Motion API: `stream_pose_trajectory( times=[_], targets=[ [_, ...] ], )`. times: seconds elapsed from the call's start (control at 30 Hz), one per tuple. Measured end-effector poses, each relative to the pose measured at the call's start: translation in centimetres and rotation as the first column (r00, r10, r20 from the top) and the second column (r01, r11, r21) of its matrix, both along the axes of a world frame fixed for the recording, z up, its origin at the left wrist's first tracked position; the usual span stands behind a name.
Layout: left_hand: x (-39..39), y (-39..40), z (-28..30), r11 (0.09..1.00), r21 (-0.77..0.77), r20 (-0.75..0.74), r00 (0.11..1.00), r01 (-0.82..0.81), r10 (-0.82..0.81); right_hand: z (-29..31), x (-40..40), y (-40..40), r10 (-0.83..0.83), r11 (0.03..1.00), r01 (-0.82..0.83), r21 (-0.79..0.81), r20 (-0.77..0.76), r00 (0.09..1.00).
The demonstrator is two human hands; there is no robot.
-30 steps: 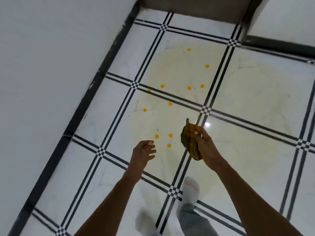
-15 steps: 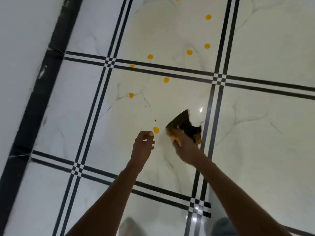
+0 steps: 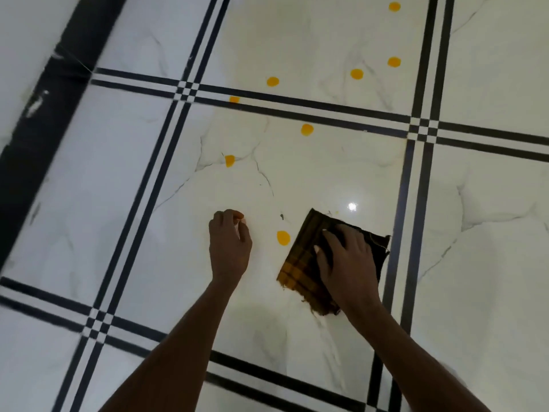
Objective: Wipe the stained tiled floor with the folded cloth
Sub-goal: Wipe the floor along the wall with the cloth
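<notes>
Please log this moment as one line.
right hand: flat on folded cloth on tiled floor | left hand: empty | orange spot: beside cloth

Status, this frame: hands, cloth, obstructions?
Right hand flat on folded yellow-brown checked cloth. Left hand loosely curled, empty. Round orange stain just left of cloth; nothing blocking.

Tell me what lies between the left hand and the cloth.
In the head view, one orange spot sits on the floor between the left hand and the folded cloth, close by the cloth's edge.
</notes>
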State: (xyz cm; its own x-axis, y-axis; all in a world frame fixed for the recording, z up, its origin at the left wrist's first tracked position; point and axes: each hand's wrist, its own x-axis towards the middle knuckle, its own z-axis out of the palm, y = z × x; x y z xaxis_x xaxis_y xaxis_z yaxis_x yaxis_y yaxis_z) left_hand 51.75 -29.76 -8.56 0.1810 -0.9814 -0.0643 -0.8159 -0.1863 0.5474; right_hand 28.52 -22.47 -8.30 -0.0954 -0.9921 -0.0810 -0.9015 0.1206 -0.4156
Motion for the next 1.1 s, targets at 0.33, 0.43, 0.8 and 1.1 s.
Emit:
stream_pose_trajectory(
  times=[0.33,0.43,0.8,1.1],
  targets=[
    [1.8,-0.8,-0.1,0.978,-0.011,0.18,0.962,0.211,-0.205,-1.9,0.9,0.5,0.253,0.959,-0.233,0.161,-0.114,0.961],
    [2.7,-0.9,-0.5,0.976,-0.037,0.227,0.953,0.214,-0.201,-2.0,0.7,0.0,0.258,0.961,-0.237,0.141,-0.153,0.954],
    [6.6,-2.6,-4.3,0.976,-0.091,0.303,0.939,0.199,-0.163,-3.3,4.6,-15.0,0.173,0.984,-0.179,0.003,-0.274,0.946],
    [6.7,-2.9,-4.4,0.978,-0.083,0.3,0.941,0.19,-0.157,-2.6,-5.4,-3.7,0.195,0.98,-0.177,0.089,-0.275,0.942]
  ],
)
